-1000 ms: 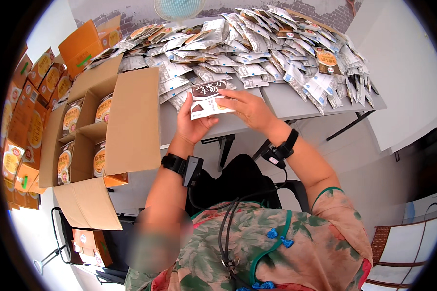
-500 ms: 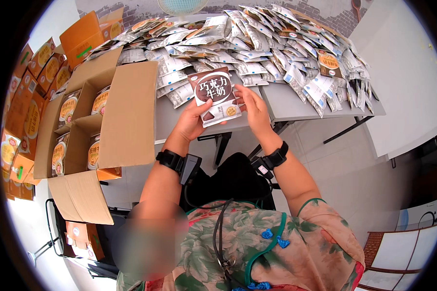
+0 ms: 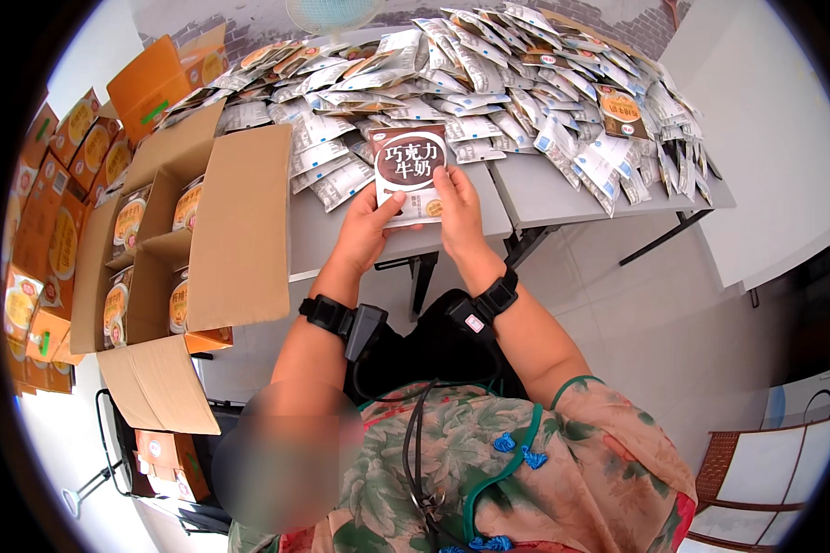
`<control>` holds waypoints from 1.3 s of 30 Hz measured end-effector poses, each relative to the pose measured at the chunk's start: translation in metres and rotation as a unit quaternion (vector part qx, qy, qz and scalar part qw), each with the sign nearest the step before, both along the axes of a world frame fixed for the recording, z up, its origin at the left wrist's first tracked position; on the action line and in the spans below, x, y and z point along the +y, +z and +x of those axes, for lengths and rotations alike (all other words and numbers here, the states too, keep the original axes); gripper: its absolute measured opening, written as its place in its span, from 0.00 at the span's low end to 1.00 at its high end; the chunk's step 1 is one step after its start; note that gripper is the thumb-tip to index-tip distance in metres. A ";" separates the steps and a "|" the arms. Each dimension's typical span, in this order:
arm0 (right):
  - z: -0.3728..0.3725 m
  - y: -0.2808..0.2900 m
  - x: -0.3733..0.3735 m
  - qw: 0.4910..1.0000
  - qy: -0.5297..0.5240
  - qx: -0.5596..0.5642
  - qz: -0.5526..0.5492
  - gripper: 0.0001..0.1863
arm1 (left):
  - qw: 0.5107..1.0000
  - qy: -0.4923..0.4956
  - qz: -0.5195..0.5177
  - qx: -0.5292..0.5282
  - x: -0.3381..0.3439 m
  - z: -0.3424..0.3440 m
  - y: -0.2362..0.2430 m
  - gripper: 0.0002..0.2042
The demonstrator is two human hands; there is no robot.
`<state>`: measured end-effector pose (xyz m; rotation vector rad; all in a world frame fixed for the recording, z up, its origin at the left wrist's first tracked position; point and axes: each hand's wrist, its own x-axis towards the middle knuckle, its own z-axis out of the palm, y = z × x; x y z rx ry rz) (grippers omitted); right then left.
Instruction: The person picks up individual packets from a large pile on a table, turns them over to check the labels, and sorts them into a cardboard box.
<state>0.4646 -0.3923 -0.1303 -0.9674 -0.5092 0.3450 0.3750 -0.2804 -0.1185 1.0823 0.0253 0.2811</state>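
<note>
Clock taken from the held packet, 12 being the top of the view.

Flat rectangular packet, glossy brown above and white below (image 3: 408,175): held in both hands, printed face to the wearer, in line with the near edge of the smooth grey surface (image 3: 314,241). Left hand (image 3: 362,232) pinched its 7 o'clock corner, thumb across the front, fingers mostly hidden behind. Right hand (image 3: 461,214) gripped the 4 o'clock side, thumb lying up the front, fingers curled behind. Both hands were part-closed, with the packet between thumb and fingers. A black wrist strap with a small box sat on each forearm (image 3: 295,369).

From 11 round to 2 o'clock a broad heap of silver-and-white plastic packets (image 3: 489,83) covered the far side of the surface. One orange-and-brown packet (image 3: 622,112) lay face up on it, between 2 and 3. Between 8 and 9: a brown cardboard carton (image 3: 240,230), flaps spread, orange-faced packets (image 3: 129,224) standing in its four compartments. Orange printed boxes (image 3: 62,241) were stacked beyond, near 9. Pale blue round fan (image 3: 334,13) at 11.
</note>
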 end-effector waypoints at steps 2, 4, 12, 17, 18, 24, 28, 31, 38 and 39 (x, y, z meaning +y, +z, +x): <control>0.001 -0.002 0.001 0.999 -0.020 0.011 0.032 0.15 | 1.000 0.010 0.005 0.016 0.008 0.006 -0.015 0.13; 0.001 -0.003 -0.001 0.999 -0.024 0.010 0.046 0.15 | 0.999 0.011 0.014 0.027 0.011 0.008 -0.020 0.13; 0.002 -0.002 0.000 0.997 -0.053 0.003 0.062 0.16 | 1.000 0.001 0.015 -0.001 0.000 0.001 -0.004 0.14; 0.001 -0.002 0.000 0.996 -0.051 -0.006 0.067 0.18 | 1.000 -0.003 -0.002 -0.009 0.002 0.002 -0.007 0.14; 0.001 -0.003 0.000 0.996 -0.056 -0.016 0.062 0.18 | 1.000 -0.003 -0.005 -0.009 0.003 0.002 -0.008 0.14; 0.005 -0.009 0.000 0.997 -0.060 -0.033 0.046 0.19 | 1.000 0.000 -0.007 -0.019 0.003 0.001 -0.009 0.15; 0.004 -0.006 0.000 0.997 -0.049 -0.026 0.047 0.19 | 1.000 0.010 0.002 -0.020 0.001 0.001 -0.008 0.15; 0.004 -0.004 -0.002 0.998 -0.032 -0.027 0.048 0.19 | 0.999 0.025 0.007 -0.019 0.001 0.002 -0.008 0.15; 0.004 -0.003 -0.003 0.998 0.014 -0.035 0.052 0.21 | 0.998 0.055 -0.015 -0.023 0.002 0.004 -0.012 0.14; 0.005 -0.003 -0.003 0.998 0.014 -0.037 0.052 0.21 | 0.998 0.058 -0.014 -0.021 0.001 0.004 -0.011 0.14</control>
